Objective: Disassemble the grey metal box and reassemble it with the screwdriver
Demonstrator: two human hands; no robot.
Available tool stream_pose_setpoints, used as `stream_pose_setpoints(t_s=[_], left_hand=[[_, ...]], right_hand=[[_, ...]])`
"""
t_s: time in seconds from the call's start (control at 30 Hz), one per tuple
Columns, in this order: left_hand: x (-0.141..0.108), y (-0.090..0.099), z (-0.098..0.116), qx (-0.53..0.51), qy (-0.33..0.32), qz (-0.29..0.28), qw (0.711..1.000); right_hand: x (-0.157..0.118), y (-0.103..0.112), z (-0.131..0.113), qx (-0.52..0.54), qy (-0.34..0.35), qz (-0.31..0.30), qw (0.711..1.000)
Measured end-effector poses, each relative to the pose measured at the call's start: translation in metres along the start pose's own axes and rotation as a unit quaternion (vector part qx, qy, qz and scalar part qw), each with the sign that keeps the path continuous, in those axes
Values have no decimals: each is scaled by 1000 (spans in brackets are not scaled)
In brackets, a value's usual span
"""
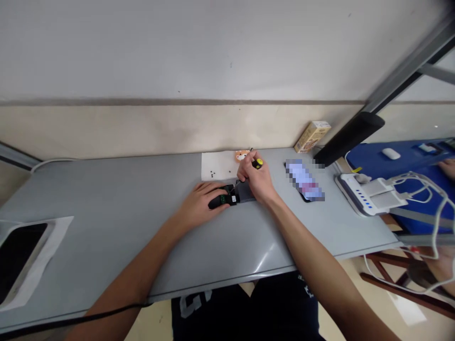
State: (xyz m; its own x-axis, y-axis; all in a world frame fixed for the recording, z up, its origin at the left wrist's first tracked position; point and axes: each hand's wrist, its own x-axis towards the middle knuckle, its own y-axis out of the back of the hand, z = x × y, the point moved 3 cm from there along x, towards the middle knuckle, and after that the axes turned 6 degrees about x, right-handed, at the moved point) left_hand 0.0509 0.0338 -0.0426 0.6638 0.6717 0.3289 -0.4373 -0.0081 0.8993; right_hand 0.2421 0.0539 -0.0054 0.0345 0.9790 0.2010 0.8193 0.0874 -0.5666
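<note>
My left hand (201, 202) lies flat on a small black device (223, 200) with a green part, pinning it to the grey table (106, 199). My right hand (256, 180) grips a small screwdriver (256, 164) with a yellow-and-black handle, its tip pointing down at the device's right end. A grey piece (245, 192) lies under my right hand beside the device. Just behind, a white paper sheet (217, 166) carries several tiny black screws (212, 174) and a small orange animal figure (241, 155).
A phone (304, 182) lies to the right on the table, then a white power strip (359, 194) with plugs and cables. A small carton (312, 136) leans by the wall. A dark tablet (17, 255) on paper sits far left. Another person's hand (447, 166) rests on a blue surface.
</note>
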Motion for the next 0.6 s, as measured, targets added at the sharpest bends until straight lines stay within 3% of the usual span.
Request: stream_pose_setpoints(t_s=[0.23,0.37,0.5,0.6], left_hand=[[-1,-2,-1,4,-7,3,1000],[-1,-1,-1,8,-7,2,1000],[0,0,0,5,-6,-5,1000],[-1,0,0,8,-8,-5,1000]], right_hand=[[1,-2,-9,67,-74,-30,995],[-2,1,-6,21,-52,-30,998],[-2,-2,-1,-52,12,-10,999],[-2,-6,-4,-46,3,-22,999]])
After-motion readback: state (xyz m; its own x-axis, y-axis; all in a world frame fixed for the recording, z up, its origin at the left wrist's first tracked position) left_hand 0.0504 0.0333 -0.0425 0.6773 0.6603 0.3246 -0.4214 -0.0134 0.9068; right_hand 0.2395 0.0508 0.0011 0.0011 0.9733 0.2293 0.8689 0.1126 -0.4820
